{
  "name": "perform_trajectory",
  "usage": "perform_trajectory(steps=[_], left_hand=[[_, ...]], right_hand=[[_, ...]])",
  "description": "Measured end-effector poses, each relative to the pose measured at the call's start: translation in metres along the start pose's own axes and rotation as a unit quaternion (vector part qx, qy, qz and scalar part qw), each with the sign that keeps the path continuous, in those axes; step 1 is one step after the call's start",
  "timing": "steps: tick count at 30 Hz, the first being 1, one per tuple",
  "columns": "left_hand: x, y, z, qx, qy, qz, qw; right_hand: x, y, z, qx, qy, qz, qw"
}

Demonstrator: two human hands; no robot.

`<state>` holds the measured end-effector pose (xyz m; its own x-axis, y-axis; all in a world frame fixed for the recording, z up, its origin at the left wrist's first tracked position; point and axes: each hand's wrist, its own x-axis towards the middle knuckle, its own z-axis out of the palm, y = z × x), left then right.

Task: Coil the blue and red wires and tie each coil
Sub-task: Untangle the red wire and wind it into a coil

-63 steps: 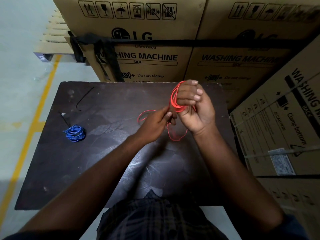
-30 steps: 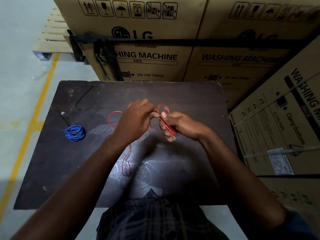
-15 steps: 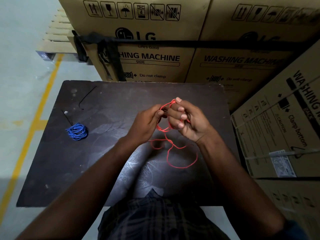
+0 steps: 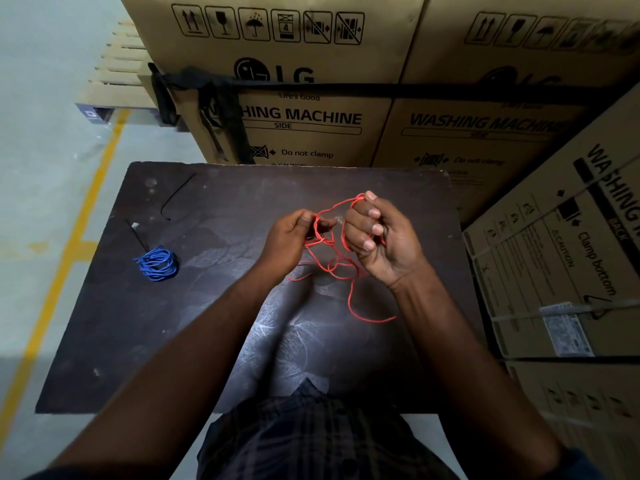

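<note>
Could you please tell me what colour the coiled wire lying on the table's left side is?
Blue coil; the head view shows it clearly.

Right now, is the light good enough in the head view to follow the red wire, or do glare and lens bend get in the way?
Head view: dim overall, yet the red wire stands out sharply on the dark table; a pale sheen sits on the table below the hands; wide-angle bend curves the cardboard boxes; the blue coil is clear.

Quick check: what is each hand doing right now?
Left hand: closed, pinching the red wire.
Right hand: closed on red wire loops.
</note>
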<state>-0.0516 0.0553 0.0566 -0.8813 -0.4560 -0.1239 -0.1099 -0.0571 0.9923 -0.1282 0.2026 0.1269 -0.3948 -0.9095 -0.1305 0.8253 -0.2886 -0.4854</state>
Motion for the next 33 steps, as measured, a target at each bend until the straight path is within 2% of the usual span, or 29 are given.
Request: perform_trajectory(steps=[5, 10, 15, 20, 25, 30, 33], left_hand=[[0.010, -0.014, -0.007, -0.010, 0.035, -0.040, 0.999], [0.015, -0.033, -0.019, 0.012, 0.104, -0.096, 0.990], [0.011, -0.049, -0.038, -0.078, 0.174, -0.196, 0.962], [0.003, -0.075, -0.065, -0.018, 0.229, -0.241, 0.943], [-0.004, -0.089, -0.086, 0.034, 0.251, -0.246, 0.936], [-0.006, -0.086, -0.080, 0.083, 0.246, -0.223, 0.940], [-0.002, -0.089, -0.079, 0.196, 0.199, -0.219, 0.935]], right_hand=[[0.000, 0.005, -0.001, -0.008, 0.015, -0.005, 1.000], [-0.004, 0.004, 0.001, -0.036, 0.035, -0.016, 0.999], [-0.010, -0.008, 0.004, -0.040, 0.016, -0.034, 0.999], [-0.014, -0.016, 0.002, -0.028, 0.010, -0.052, 0.998], [-0.015, -0.023, 0.000, 0.039, -0.038, -0.056, 0.997], [-0.014, -0.021, -0.004, 0.060, -0.052, -0.056, 0.995], [-0.015, -0.024, 0.000, 0.008, -0.021, -0.054, 0.998]])
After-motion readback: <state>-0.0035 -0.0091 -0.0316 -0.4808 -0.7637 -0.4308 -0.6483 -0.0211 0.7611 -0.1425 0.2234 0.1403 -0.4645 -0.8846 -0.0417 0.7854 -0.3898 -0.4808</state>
